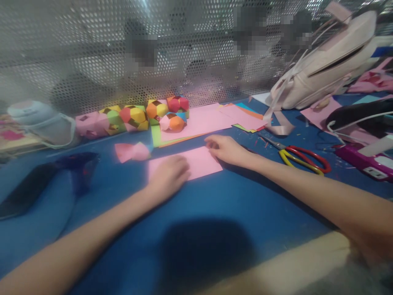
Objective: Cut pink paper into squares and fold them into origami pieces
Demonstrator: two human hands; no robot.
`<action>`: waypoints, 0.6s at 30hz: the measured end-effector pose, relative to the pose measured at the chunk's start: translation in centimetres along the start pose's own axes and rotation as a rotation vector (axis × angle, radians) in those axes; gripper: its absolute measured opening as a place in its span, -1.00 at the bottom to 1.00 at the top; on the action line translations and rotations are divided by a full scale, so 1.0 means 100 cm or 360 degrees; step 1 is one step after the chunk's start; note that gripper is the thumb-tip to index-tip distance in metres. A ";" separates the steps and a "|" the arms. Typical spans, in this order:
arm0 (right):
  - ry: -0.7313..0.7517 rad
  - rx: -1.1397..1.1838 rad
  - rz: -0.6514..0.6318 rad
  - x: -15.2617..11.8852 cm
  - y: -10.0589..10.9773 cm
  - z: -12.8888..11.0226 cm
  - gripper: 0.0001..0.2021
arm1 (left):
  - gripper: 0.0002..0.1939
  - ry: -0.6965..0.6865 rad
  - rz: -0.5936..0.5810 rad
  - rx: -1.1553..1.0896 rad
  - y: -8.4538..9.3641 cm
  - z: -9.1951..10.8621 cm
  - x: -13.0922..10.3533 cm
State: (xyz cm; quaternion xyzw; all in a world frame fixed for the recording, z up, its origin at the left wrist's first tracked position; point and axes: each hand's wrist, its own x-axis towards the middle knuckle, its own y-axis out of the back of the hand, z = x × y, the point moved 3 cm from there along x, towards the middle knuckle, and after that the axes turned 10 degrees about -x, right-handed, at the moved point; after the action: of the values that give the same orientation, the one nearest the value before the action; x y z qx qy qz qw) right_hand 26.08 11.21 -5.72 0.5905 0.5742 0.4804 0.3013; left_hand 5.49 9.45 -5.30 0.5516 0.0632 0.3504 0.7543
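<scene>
A folded-looking pink sheet of paper lies on the blue tabletop in front of me. My left hand rests over its left part, with the fingers bent and blurred. At the sheet's upper right edge, my right hand has its fingers and thumb curled closely together on the paper. Just behind the left hand sits a small pink folded paper piece. Beyond it are several colourful folded paper balls in a row. Larger pink paper sheets are stacked over green and orange ones.
Scissors with red and yellow handles lie right of my right hand, near a purple object. A pale bag leans at the back right. Leftward are a dark blue glue-gun-like tool, a black phone-like slab and a white bottle. Perforated metal stands behind.
</scene>
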 end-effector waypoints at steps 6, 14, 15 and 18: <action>-0.0034 0.0020 0.0090 0.006 -0.004 0.006 -0.64 | -0.88 -0.0016 0.0014 -0.0001 -0.001 -0.003 0.001; 0.0059 0.0126 0.0318 0.001 0.007 0.004 -0.77 | -0.69 0.0062 0.0149 0.0124 0.001 -0.004 -0.003; 0.0093 0.0163 0.0355 -0.001 0.011 0.004 -0.78 | -0.63 0.0076 0.0171 0.0154 0.002 -0.005 -0.003; 0.0136 0.0247 0.0387 -0.009 0.023 0.003 -0.80 | -0.60 0.0089 0.0171 0.0194 0.004 -0.007 -0.002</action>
State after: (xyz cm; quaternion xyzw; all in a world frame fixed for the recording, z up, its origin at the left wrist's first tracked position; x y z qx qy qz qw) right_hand 27.32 10.02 -3.97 0.6563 0.5462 0.4921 0.1697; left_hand 4.84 9.95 -5.32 0.5892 0.0758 0.4012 0.6972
